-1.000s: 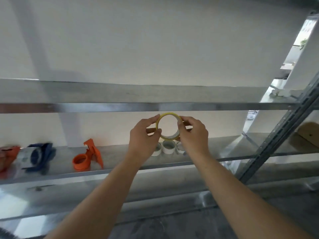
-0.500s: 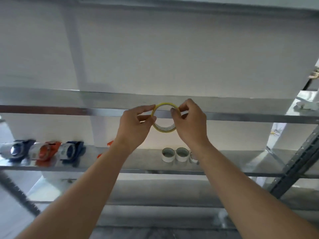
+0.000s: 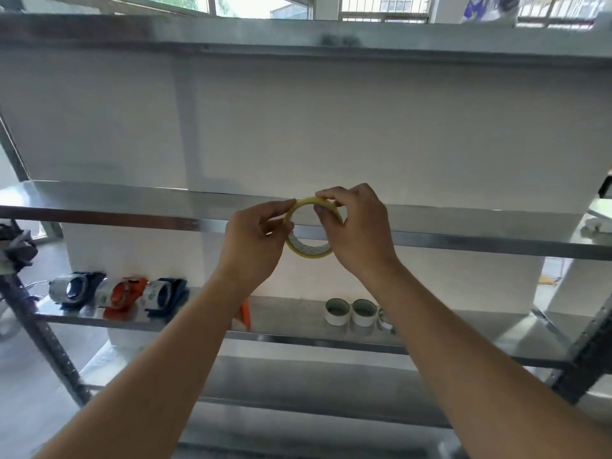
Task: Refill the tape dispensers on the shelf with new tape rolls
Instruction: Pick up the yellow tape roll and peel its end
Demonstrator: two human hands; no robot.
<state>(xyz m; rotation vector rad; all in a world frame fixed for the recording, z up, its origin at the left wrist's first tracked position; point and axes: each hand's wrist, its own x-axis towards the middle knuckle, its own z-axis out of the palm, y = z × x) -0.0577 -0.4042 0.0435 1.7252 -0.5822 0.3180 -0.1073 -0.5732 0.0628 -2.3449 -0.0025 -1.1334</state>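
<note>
I hold a yellow-edged tape roll (image 3: 306, 250) up in front of the middle shelf edge. My left hand (image 3: 256, 240) pinches its left rim; my right hand (image 3: 356, 228) grips its top and right side. On the lower shelf (image 3: 298, 337) at the left stand three tape dispensers with rolls in them: a blue one (image 3: 71, 289), an orange one (image 3: 121, 294) and another blue one (image 3: 164, 295). An orange dispenser (image 3: 245, 315) is mostly hidden behind my left forearm. Two white tape rolls (image 3: 351, 312) stand to the right, a third half hidden by my right forearm.
Metal shelving fills the view, with a middle shelf (image 3: 463, 241) and a top shelf (image 3: 298, 34). Perforated dark uprights stand at the left (image 3: 43, 339) and right (image 3: 592, 346). A dark object (image 3: 15, 250) hangs at the far left. Windows show above.
My view has tilted up and moved left, so more dispensers show at the left. Both hands have stayed on the yellow roll, and my right fingers have moved onto its top edge.
</note>
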